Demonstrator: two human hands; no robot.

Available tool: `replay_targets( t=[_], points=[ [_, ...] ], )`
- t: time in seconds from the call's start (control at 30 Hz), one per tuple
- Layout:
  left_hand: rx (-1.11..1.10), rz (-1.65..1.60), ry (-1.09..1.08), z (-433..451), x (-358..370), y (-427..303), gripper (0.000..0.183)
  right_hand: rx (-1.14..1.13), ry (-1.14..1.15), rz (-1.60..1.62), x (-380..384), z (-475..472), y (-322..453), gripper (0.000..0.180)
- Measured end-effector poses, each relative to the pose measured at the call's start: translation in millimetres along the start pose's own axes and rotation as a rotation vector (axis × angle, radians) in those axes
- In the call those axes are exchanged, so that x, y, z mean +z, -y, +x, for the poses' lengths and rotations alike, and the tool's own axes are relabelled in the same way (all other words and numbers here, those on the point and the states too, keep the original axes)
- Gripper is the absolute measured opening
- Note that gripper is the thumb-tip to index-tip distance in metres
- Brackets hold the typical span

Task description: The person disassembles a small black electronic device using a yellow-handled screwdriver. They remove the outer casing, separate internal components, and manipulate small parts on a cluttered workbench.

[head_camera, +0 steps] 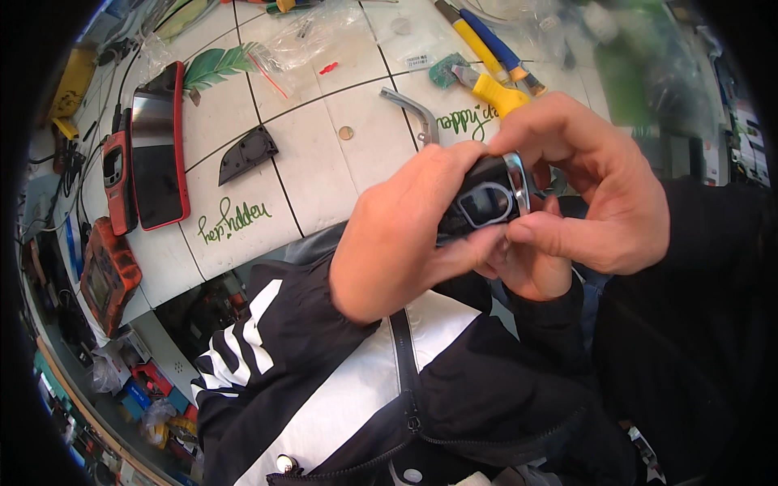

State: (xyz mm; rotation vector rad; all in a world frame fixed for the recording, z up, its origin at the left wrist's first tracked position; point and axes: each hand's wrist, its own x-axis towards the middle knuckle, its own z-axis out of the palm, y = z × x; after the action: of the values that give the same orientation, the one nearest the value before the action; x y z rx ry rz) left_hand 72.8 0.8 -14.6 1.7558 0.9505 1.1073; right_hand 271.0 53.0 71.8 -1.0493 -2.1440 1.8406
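Note:
My left hand (395, 237) is closed around a black key fob (483, 203) with a grey ring-shaped outline and a chrome edge. My right hand (541, 273) is below and right of the fob, palm partly up. Its fingers are largely hidden, so its hold is unclear. Another person's hand (602, 182) reaches in from the right, fingers at the fob's chrome edge. Beyond the hands lies a curved silver trim piece (419, 109). A small round disc (346, 132), like a coin cell, and a black plastic cover (249, 155) lie to its left.
A red-edged phone-like device (159, 146), a red handheld device (118, 176) and a worn orange-red device (109, 276) line the left side. Across the white table (292, 115) are a green circuit board (448, 71), a yellow-handled tool (498, 94), blue-handled tool (489, 39) and plastic bags (304, 36).

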Motion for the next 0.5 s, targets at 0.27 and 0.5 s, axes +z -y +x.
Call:
replay_targets(
  t=[0.27,0.5],
  points=[
    [0.080,0.270,-0.099,14,6,7,0.049,-0.355,-0.170,-0.163,-1,14,-38,0.050],
    [0.042,0.256,-0.101,15,7,10,0.047,-0.307,-0.150,-0.105,-4,20,-46,0.053]
  ],
)
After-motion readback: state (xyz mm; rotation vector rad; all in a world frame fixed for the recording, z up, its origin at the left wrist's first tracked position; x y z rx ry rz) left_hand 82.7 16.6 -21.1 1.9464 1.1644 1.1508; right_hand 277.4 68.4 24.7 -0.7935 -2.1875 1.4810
